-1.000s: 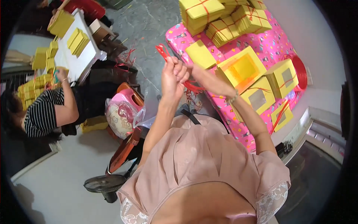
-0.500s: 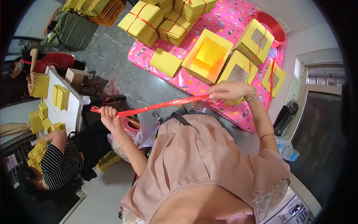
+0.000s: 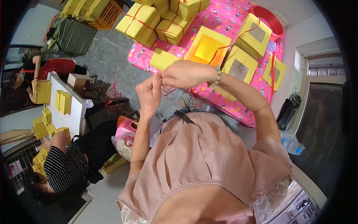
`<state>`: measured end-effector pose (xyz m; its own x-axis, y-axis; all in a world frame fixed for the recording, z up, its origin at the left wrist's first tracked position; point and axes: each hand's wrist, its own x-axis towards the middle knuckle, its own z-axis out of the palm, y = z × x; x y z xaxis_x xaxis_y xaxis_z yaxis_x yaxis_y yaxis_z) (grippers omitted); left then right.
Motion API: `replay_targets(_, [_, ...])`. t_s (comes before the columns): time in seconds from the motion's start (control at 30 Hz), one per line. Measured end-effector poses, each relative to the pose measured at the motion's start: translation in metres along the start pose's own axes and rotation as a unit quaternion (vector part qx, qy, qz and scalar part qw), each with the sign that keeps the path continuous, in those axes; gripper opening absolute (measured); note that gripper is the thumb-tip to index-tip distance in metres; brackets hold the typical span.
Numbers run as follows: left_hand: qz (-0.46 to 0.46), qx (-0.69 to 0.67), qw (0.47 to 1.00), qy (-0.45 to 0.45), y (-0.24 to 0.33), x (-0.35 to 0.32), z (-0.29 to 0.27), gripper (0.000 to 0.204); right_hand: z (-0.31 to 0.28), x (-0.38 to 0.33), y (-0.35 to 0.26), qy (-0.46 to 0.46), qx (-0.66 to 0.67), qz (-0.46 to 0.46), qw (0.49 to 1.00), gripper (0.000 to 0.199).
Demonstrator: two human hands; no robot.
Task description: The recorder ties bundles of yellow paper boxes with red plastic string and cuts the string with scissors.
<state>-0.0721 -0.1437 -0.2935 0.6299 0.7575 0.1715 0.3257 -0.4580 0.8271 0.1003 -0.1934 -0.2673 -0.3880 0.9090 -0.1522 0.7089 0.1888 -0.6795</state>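
My left hand [image 3: 148, 91] and my right hand [image 3: 188, 74] meet in front of me, both closed in a pinch. Between and below them shows a little red plastic twine [image 3: 169, 90]; most of it is hidden by the fingers. Beyond my right hand lies a stack of yellow paper [image 3: 206, 49] with an orange and gold square on top. A thin red strand [image 3: 223, 47] crosses that stack's right side. A smaller yellow stack [image 3: 162, 59] sits just behind my hands, partly covered by them.
The pink patterned cloth [image 3: 143, 56] bears tied yellow bundles [image 3: 140, 22], stacks with silver squares [image 3: 238, 69] and a red round basket [image 3: 270, 20]. At left, two people [image 3: 63, 168] handle yellow paper at a white table [image 3: 74, 112]. A water bottle [image 3: 292, 145] lies at right.
The red twine was stretched wide between my hands; now they have come together, the left moving up and right, the right moving left. A red strand now crosses the gold-topped stack.
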Motion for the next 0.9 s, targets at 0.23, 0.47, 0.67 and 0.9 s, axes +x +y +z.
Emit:
replay_targets(0.23, [-0.031,0.066,0.965,0.251,-0.126,-0.025,-0.052,0.038,-0.038,-0.062,0.035,-0.067,0.188,0.029,0.98,0.038])
replay_targets(0.47, [0.008,0.211,0.961,0.18,-0.125,-0.013,-0.037,0.026,-0.017,-0.048,0.033,-0.054,0.213,0.081,0.972,0.037])
replay_targets(0.67, [0.003,-0.031,0.998,-0.057,-0.048,0.004,0.031,0.041,0.009,0.001,0.015,-0.017,0.03,0.032,0.999,0.04])
replay_targets(0.9, [-0.045,-0.004,0.982,0.185,-0.137,-0.02,-0.01,0.037,0.004,-0.051,0.041,0.021,0.028,0.035,0.999,0.035])
